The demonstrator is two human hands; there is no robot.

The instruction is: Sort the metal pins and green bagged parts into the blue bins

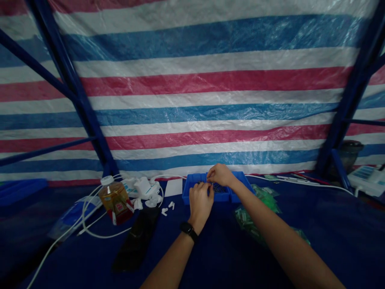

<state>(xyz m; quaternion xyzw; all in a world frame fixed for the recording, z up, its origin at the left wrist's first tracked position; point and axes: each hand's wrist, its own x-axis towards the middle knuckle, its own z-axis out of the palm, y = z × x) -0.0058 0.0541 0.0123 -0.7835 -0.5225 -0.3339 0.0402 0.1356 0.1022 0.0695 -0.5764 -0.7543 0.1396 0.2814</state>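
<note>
Both of my hands reach to a small blue plastic tray (192,185) at the far middle of the dark blue table. My left hand (200,200), with a black watch on its wrist, rests at the tray's front edge, fingers curled in a pinch. My right hand (220,175) hovers over the tray's middle, fingers pinched together. Small dark parts lie inside the tray (221,188). What the fingers hold is too small to make out.
Left of the tray stand a bottle of amber liquid (116,200), crumpled white pieces (144,188), a white card (173,187), white cables (90,224) and a black flat object (136,239). Green plastic bags (258,208) lie under my right forearm. A striped tarp hangs behind.
</note>
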